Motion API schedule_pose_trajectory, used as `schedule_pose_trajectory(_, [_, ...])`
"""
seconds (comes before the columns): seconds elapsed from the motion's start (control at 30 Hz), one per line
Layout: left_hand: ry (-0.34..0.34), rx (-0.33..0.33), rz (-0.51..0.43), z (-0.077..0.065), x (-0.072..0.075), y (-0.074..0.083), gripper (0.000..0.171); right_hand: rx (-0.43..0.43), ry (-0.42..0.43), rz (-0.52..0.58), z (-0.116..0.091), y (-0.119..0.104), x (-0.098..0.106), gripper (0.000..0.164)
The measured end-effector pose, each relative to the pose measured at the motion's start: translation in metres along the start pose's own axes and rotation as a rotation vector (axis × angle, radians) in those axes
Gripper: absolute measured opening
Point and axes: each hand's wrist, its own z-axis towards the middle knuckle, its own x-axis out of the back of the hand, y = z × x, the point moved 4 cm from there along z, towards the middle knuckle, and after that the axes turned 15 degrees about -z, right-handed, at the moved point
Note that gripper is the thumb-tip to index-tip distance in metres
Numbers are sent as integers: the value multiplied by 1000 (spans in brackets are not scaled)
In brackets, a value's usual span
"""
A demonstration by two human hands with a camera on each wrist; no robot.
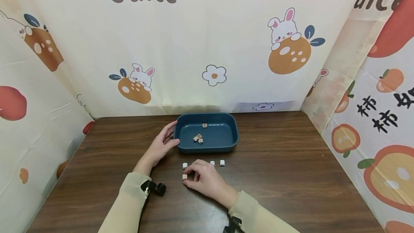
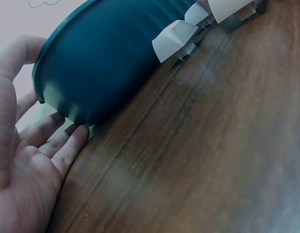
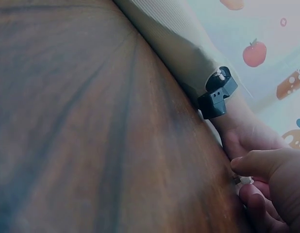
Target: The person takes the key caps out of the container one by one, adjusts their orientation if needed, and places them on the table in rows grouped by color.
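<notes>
My left hand (image 1: 160, 144) rests against the left end of a dark blue tray (image 1: 208, 150), its thumb and fingers spread around that end. In the left wrist view, the fingers lie low along the tray's outer wall (image 2: 106, 58). With thumb and forefinger, my right hand (image 1: 207, 179) pinches a small pale keycap (image 1: 184, 177) just in front of the tray. The right wrist view shows only a sliver of this keycap (image 3: 246, 180) between the fingertips. Close by on the table stand a white keycap (image 1: 185, 165), a partly hidden one (image 1: 212, 163) and another (image 1: 222, 163).
Inside the tray lie several beige keycaps (image 1: 200, 141), mostly left of its middle, with a single keycap (image 1: 204, 125) nearer the back wall. The brown wooden table (image 1: 275, 175) ends at a printed curtain (image 1: 181, 46) behind the tray. Both wrists wear black cameras (image 1: 155, 188).
</notes>
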Motion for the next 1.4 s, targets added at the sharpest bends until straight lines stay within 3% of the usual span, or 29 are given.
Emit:
schedule_pose_trajectory(0.47, [5,-2,14,-1,0,1,71,26,54,-2,1,-3,5,20])
schedule_pose_trajectory(1.0, [10,-5,23,-1,1,1,72,37,204,18,12,-9,44,15])
schedule_pose_trajectory(1.4, [6,-10,11,-2,0,0,72,-61,239,-41,27,6,83,14])
